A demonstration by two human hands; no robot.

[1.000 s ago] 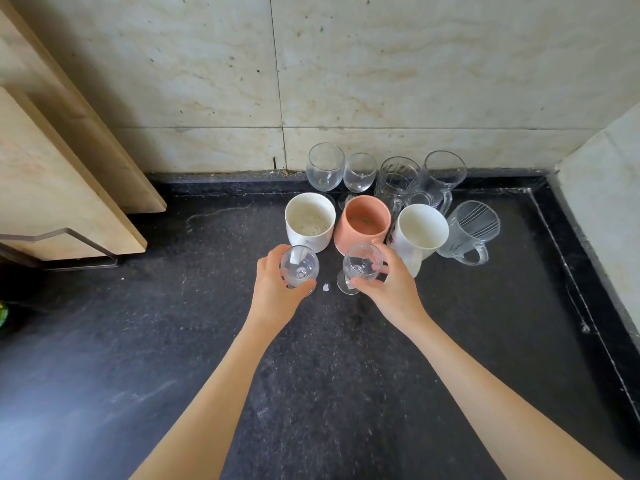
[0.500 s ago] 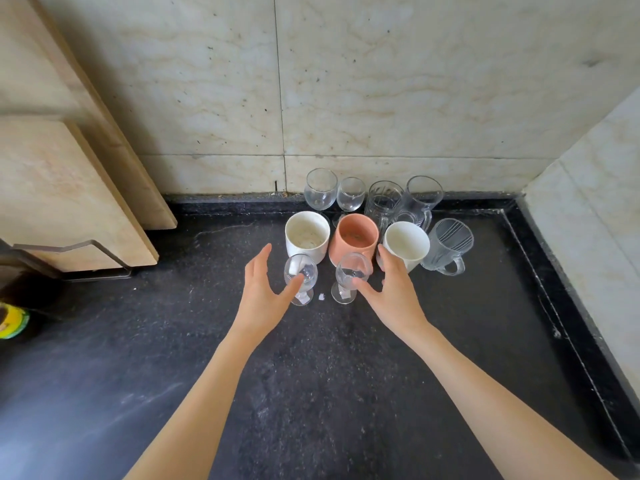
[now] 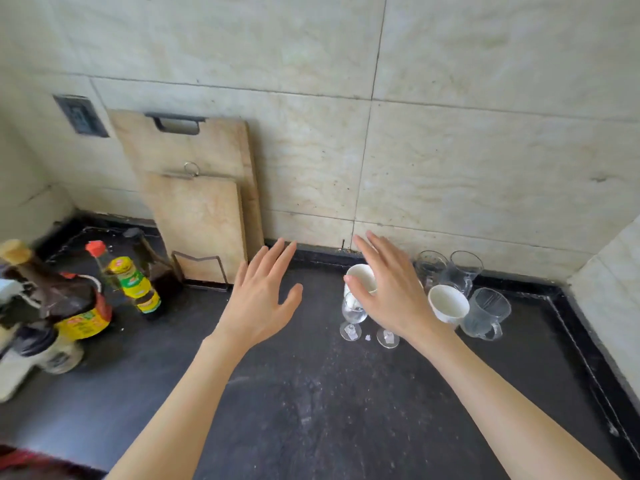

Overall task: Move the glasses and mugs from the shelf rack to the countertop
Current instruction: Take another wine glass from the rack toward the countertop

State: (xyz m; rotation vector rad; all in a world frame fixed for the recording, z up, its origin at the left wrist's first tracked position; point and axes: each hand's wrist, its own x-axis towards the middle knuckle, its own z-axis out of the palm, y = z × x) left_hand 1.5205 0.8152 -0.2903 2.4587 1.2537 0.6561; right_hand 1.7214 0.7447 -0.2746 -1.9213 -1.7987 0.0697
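Glasses and mugs stand grouped on the black countertop (image 3: 311, 403) near the back right corner. A small stemmed glass (image 3: 352, 315) stands in front of a white mug (image 3: 360, 276). A second stemmed glass shows only its foot (image 3: 388, 338) below my right hand. Another white mug (image 3: 448, 304) and a ribbed glass mug (image 3: 486, 315) sit further right, with two clear glass mugs (image 3: 450, 268) behind. My right hand (image 3: 391, 292) hovers open above the group and hides part of it. My left hand (image 3: 259, 299) is open, raised left of the glasses, holding nothing.
Two wooden cutting boards (image 3: 197, 202) lean on the tiled wall in a metal stand. Sauce bottles (image 3: 135, 282) and more bottles (image 3: 59, 306) crowd the left side. A wall socket (image 3: 80, 115) is at the upper left. The counter's raised rim (image 3: 585, 362) runs along the right.
Both hands have let go of the two stemmed glasses, which now stand on the counter, and have lifted away with fingers spread. The view has swung left and up, showing the bottles.
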